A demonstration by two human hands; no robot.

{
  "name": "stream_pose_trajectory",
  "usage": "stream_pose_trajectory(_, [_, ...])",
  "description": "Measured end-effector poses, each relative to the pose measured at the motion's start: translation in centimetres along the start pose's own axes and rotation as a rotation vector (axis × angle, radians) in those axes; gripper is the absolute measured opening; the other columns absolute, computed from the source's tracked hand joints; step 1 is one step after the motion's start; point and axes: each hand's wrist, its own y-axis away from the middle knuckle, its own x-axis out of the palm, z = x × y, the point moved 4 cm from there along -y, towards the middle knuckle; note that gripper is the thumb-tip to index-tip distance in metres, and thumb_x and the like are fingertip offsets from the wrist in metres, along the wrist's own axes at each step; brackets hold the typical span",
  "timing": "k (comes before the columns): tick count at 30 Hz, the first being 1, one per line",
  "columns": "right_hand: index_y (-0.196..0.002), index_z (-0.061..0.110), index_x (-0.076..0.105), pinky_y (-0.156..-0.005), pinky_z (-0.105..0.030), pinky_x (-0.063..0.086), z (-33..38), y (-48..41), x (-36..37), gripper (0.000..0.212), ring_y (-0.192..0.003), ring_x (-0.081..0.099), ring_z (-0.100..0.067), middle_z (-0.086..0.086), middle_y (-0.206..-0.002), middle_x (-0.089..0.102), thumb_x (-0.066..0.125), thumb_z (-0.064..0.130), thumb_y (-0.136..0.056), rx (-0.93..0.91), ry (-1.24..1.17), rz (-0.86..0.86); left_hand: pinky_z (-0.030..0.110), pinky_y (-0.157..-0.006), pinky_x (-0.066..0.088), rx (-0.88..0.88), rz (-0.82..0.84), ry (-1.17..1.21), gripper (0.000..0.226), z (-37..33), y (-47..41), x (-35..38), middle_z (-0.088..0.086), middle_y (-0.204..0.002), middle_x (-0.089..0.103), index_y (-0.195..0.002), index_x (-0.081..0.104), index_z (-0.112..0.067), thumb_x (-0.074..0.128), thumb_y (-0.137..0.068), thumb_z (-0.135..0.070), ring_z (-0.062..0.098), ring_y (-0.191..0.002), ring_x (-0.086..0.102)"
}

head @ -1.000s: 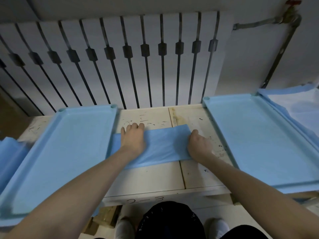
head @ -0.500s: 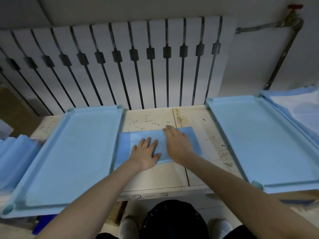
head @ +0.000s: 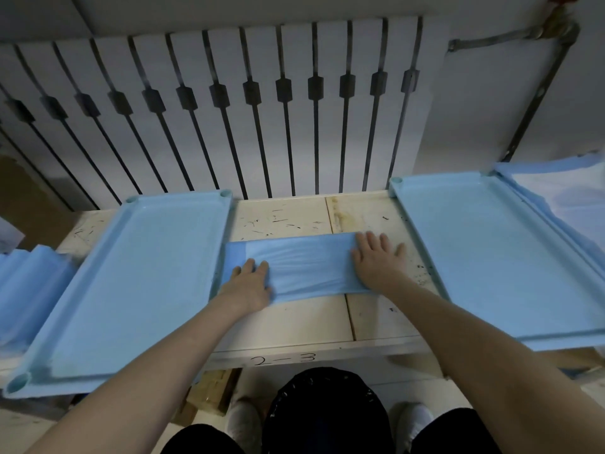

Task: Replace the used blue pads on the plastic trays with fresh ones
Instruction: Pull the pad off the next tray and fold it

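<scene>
Two trays, two hands, one loose pad and two heaps of pads are in sight.

The pad (head: pixel 307 267) lies folded into a long strip on the bench (head: pixel 288 322) at the centre of the view, running from 9 to 3 o'clock between the trays. Its surface is wrinkled between the hands, and its left end touches the left tray (head: pixel 137 273).

The left hand (head: pixel 248 283) lies flat on the strip's left end, fingers straight and close together, pointing to 12 o'clock. The right hand (head: pixel 376 260) lies flat on the right end, fingers spread, the thumb reaching past the pad's edge toward 3 o'clock. Neither hand grips anything; both press down.

The left tray sits at 9 o'clock and hangs over the bench's near edge. The right tray (head: pixel 497 257) sits at 3 o'clock. Whether a pad lines either tray I cannot tell.

One heap of pads (head: pixel 29 283) is at far 9 o'clock, just beside the left tray. The other heap (head: pixel 556 198) is at 2 o'clock, against the right tray's far side.

A radiator (head: pixel 229 109) stands at 12 o'clock behind the bench, and a pipe (head: pixel 537 93) runs down the wall at 1 o'clock. The bench's front edge bears "2-3" (head: pixel 283 358) at 6 o'clock. Below it are two shoes (head: pixel 244 424).
</scene>
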Motion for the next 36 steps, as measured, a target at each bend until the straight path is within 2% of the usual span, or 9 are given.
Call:
stream_pose_trajectory(3, [-0.151, 0.012, 0.006, -0.116, -0.056, 0.007, 0.5, 1.5, -1.2, 0.057, -0.147, -0.001, -0.024, -0.005, -0.16, 0.002, 0.025, 0.026, -0.099, -0.016, 0.102, -0.019, 0.042, -0.11, 0.029, 0.066, -0.18, 0.039, 0.047, -2.1, -0.9, -1.3, 0.012, -0.151, 0.023, -0.14, 0.035, -0.014, 0.041, -0.097, -0.031, 0.027, -0.14, 0.02])
stream_pose_trajectory(7, [-0.141, 0.022, 0.038, -0.116, -0.044, 0.018, 4.5, 4.9, -1.7, 0.045, -0.14, 0.028, -0.018, 0.001, -0.152, 0.03, 0.039, 0.023, -0.096, -0.361, -0.072, -0.007, 0.042, -0.116, 0.021, 0.215, -0.14, 0.141, 0.055, -4.2, -2.7, -1.4, 0.012, -0.156, 0.017, -0.147, 0.028, -0.017, 0.042, -0.098, -0.036, 0.023, -0.145, 0.014])
stream_pose_trajectory(11, [-0.131, 0.024, 0.048, -0.102, -0.039, 0.034, 0.8, 5.6, -1.6, 0.036, -0.126, 0.043, -0.022, 0.001, -0.142, 0.043, 0.037, 0.022, -0.097, -0.15, -0.101, -0.094, 0.049, -0.109, 0.028, -0.049, -0.09, 0.103, 0.061, -0.9, -3.9, -0.2, 0.01, -0.151, 0.02, -0.144, 0.026, -0.015, 0.036, -0.095, -0.049, 0.03, -0.14, 0.016])
stream_pose_trajectory(14, [-0.121, 0.014, 0.049, -0.083, -0.038, 0.041, -1.8, 5.9, -2.5, 0.031, -0.109, 0.05, -0.027, -0.007, -0.123, 0.05, 0.039, 0.031, -0.096, 0.012, -0.035, -0.107, 0.044, -0.102, 0.038, -0.176, -0.108, 0.124, 0.051, -0.8, -3.3, -0.5, 0.018, -0.137, 0.038, -0.132, 0.037, -0.003, 0.039, -0.093, -0.037, 0.033, -0.13, 0.032])
stream_pose_trajectory(18, [-0.105, 0.009, 0.049, -0.065, -0.03, 0.042, -1.3, 6.4, -2.9, 0.035, -0.086, 0.055, -0.025, -0.008, -0.101, 0.055, 0.051, 0.041, -0.089, 0.13, -0.177, -0.044, 0.032, -0.085, 0.044, 0.14, -0.305, 0.138, 0.021, -5.1, -0.4, -1.0, 0.014, -0.112, 0.052, -0.104, 0.059, -0.011, 0.05, -0.084, -0.015, 0.032, -0.107, 0.051])
stream_pose_trajectory(21, [-0.098, 0.01, 0.046, -0.062, -0.029, 0.043, -0.7, 6.5, -2.7, 0.039, -0.08, 0.056, -0.023, -0.002, -0.084, 0.052, 0.062, 0.042, -0.082, 0.188, -0.309, 0.012, 0.028, -0.067, 0.04, 0.243, -0.287, 0.168, 0.012, -6.1, 1.7, -0.1, 0.008, -0.089, 0.063, -0.073, 0.052, -0.022, 0.051, -0.08, -0.012, 0.03, -0.092, 0.059])
stream_pose_trajectory(24, [-0.084, 0.011, 0.045, -0.056, -0.025, 0.041, -0.8, 6.7, -2.9, 0.035, -0.071, 0.056, -0.021, 0.0, -0.07, 0.049, 0.067, 0.037, -0.08, 0.227, -0.354, 0.034, 0.03, -0.069, 0.043, 0.107, -0.244, 0.151, 0.003, -4.1, 2.9, 0.1, 0.009, -0.096, 0.064, -0.081, 0.051, -0.018, 0.051, -0.079, -0.015, 0.031, -0.095, 0.059])
stream_pose_trajectory(29, [-0.069, 0.015, 0.041, -0.048, -0.023, 0.034, -0.8, 7.3, -2.5, 0.027, -0.062, 0.049, -0.013, 0.0, -0.068, 0.048, 0.064, 0.022, -0.081, 0.283, -0.509, 0.099, 0.027, -0.074, 0.04, -0.172, -0.059, -0.024, 0.026, -1.3, 5.0, -1.5, 0.003, -0.117, 0.055, -0.112, 0.051, -0.015, 0.05, -0.087, -0.022, 0.024, -0.11, 0.055])
stream_pose_trajectory(36, [-0.071, 0.014, 0.036, -0.05, -0.02, 0.035, 3.0, 9.7, -6.7, 0.022, -0.059, 0.041, -0.014, -0.003, -0.069, 0.042, 0.043, -0.003, -0.083, 0.036, -1.071, -0.132, 0.031, -0.088, 0.043, 0.163, -0.303, 0.169, 0.035, -5.2, 6.8, -6.3, 0.009, -0.124, 0.053, -0.122, 0.052, -0.012, 0.05, -0.087, -0.011, 0.025, -0.112, 0.052])
